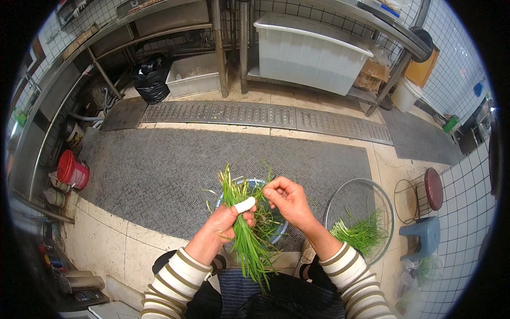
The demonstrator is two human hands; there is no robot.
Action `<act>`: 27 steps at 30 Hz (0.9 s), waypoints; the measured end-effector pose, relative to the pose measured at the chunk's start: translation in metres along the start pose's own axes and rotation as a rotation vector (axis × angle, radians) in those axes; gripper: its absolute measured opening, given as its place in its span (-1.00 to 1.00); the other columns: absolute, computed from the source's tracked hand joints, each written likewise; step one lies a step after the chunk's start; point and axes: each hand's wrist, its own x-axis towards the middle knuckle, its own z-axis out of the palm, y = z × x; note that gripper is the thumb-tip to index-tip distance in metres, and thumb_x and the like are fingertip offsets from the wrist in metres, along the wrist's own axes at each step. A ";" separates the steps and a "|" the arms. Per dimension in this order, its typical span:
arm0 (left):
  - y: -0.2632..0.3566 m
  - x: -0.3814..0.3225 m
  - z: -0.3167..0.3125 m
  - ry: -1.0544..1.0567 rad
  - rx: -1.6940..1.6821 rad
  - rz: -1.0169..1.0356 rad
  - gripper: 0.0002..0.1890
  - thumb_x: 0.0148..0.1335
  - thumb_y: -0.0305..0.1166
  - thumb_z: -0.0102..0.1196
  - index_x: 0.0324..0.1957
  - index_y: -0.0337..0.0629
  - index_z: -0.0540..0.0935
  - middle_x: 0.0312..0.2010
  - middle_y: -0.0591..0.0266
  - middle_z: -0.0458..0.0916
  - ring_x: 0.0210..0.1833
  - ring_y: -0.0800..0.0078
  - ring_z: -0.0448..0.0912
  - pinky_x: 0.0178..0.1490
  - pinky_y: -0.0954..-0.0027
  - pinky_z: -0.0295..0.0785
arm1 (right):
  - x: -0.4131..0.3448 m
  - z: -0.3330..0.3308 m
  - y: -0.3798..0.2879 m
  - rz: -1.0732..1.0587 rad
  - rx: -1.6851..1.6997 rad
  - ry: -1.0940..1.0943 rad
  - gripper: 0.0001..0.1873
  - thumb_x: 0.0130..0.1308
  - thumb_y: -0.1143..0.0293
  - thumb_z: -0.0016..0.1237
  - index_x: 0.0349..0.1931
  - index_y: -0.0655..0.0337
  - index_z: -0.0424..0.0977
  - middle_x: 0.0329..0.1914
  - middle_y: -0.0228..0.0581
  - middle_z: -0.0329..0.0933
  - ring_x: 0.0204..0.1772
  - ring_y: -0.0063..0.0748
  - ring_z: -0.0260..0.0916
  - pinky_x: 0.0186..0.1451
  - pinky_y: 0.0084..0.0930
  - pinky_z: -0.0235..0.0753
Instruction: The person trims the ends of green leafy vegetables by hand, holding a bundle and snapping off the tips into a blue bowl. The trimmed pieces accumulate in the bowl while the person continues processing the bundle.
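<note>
My left hand [235,219] grips a bunch of green chives [249,247], its thumb wrapped in a white covering. Root ends point up and away; the leaves hang towards my lap. Just right of the bunch, my right hand [287,198] has thumb and forefinger pinched by some thin strands; whether it holds one I cannot tell. Beneath both hands stands a blue-rimmed basin [283,229] with loose stalks and trimmings inside, partly hidden by the bunch. To the right, a round glass-like or clear plastic bowl [392,223] holds a pile of chives [358,234].
A blue plastic stool [422,237] and a red-topped stool [433,189] stand at the right. A red bucket [73,170] is at the left. Ahead lie a grey floor mat [167,175] and a metal drain grating [255,115], below a large white tub [310,56] on a shelf.
</note>
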 end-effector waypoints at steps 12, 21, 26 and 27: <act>-0.002 0.002 -0.001 -0.012 0.037 0.013 -0.81 0.09 -0.40 0.20 -0.27 -0.20 0.51 -0.49 0.31 0.52 -0.58 0.61 0.44 -0.51 0.50 0.45 | -0.003 0.005 -0.003 0.072 0.075 -0.120 -0.83 0.25 0.47 -0.06 -0.17 0.29 0.44 -0.44 -0.47 0.39 -0.41 -0.75 0.26 -0.36 -0.74 0.31; 0.002 -0.003 0.002 -0.104 0.081 0.052 -0.66 0.09 -0.41 0.18 -0.07 -0.24 0.48 -0.19 0.14 0.53 -0.51 0.60 0.48 -0.41 0.50 0.51 | 0.025 -0.051 -0.010 -0.067 0.620 0.384 -0.88 0.38 0.41 -0.30 -0.27 0.24 0.30 -0.29 -0.08 0.46 -0.22 -0.22 0.47 -0.06 -0.22 0.55; 0.000 -0.001 0.000 -0.282 0.040 0.041 -0.58 0.08 -0.45 0.16 0.01 -0.30 0.44 -0.16 0.13 0.52 -0.36 0.51 0.53 -0.27 0.44 0.55 | 0.029 -0.081 -0.007 -0.258 0.226 0.551 -0.88 0.34 0.45 -0.24 -0.19 0.28 0.30 -0.48 -0.34 0.35 -0.51 -0.59 0.27 -0.46 -0.61 0.39; 0.000 0.000 0.000 -0.287 0.033 0.030 -0.58 0.08 -0.45 0.16 0.02 -0.31 0.43 -0.16 0.14 0.52 -0.33 0.49 0.54 -0.25 0.43 0.55 | 0.022 -0.064 -0.013 -0.109 0.187 0.481 -0.86 0.27 0.40 -0.12 -0.21 0.23 0.33 -0.49 -0.41 0.36 -0.56 -0.71 0.13 -0.54 -0.68 0.23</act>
